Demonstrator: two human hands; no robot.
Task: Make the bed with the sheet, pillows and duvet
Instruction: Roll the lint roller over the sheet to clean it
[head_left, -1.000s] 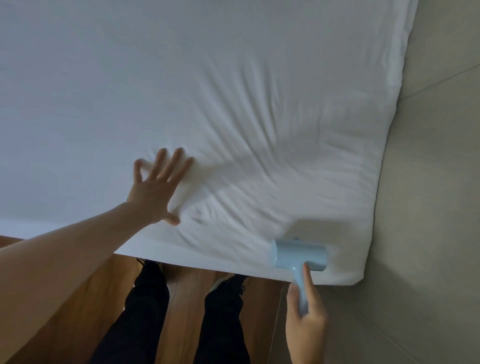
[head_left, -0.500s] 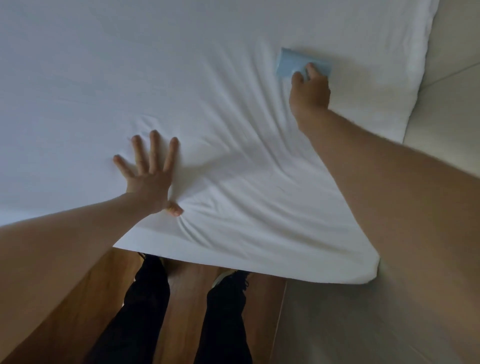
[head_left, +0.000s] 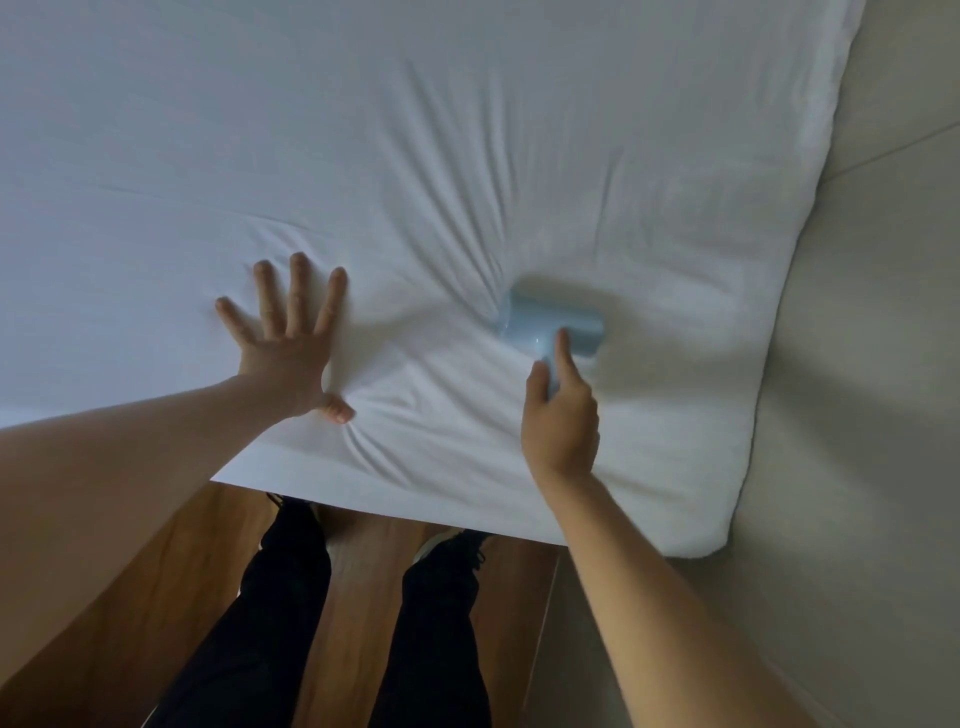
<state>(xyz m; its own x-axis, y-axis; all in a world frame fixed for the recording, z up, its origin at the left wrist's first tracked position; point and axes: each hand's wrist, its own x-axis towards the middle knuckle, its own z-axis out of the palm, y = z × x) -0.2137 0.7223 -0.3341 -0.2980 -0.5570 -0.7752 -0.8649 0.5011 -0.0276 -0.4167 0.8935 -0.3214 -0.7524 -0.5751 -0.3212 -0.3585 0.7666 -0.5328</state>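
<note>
Our left hand (head_left: 283, 345) lies flat on the soft, wrinkly sheet (head_left: 467, 156) beside our right hand (head_left: 561, 415) gripping the blue roller (head_left: 550, 325).

Light-blue roller (head_left: 552, 325), gripped in right hand (head_left: 561, 421): drawn back from bed's far right edge toward near edge; sheet (head_left: 467, 156) creases regathered around it.

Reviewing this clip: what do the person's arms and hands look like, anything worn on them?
Both forearms are bare, with no sleeves in view. The left hand and right hand wear no gloves, and no rings, watch or bracelets show. Nails look short and unpainted.
</note>
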